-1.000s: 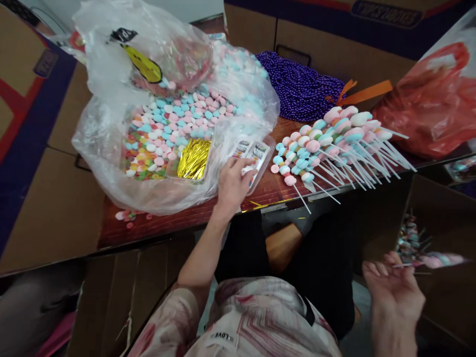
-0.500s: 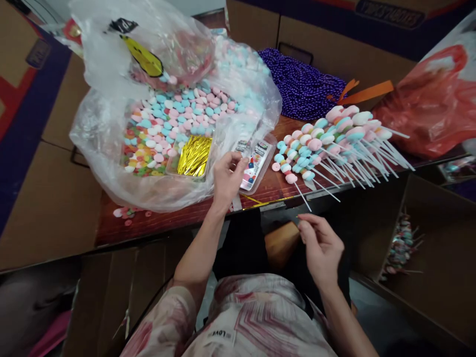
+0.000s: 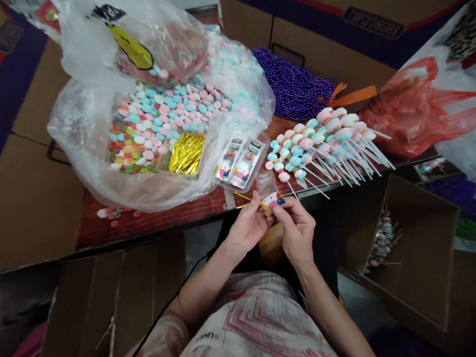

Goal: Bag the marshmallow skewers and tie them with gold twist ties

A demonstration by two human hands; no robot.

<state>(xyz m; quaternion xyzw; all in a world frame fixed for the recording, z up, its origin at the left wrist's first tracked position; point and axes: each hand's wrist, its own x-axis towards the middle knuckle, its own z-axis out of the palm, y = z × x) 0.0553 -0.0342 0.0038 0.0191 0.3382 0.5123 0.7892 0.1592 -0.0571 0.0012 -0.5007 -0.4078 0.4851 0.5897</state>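
Both hands meet at the table's front edge on one small clear plastic bag (image 3: 272, 201), printed with coloured dots. My left hand (image 3: 248, 223) pinches its left side, fingers closed. The closed fingers and thumb of my right hand (image 3: 298, 228) grip its right side. Just beyond, similar printed bags (image 3: 246, 162) lie in a clear plastic tray (image 3: 260, 174). Left of that, gold twist ties (image 3: 186, 153) fill another clear container. Candy skewers on white sticks (image 3: 327, 141) are piled to the right of the hands.
A large clear plastic bag (image 3: 74, 148) of pastel candies (image 3: 174, 106) covers the table's left. Purple bead strands (image 3: 293, 84) lie behind, a red plastic bag (image 3: 405, 119) at right. An open carton (image 3: 420, 258) low at right holds more skewers. Stray candies (image 3: 111, 213) lie near the left edge.
My left hand has come back from the tray toward my body with a printed bag. My right hand has moved left and up and now grips that bag too. The view has shifted slightly.
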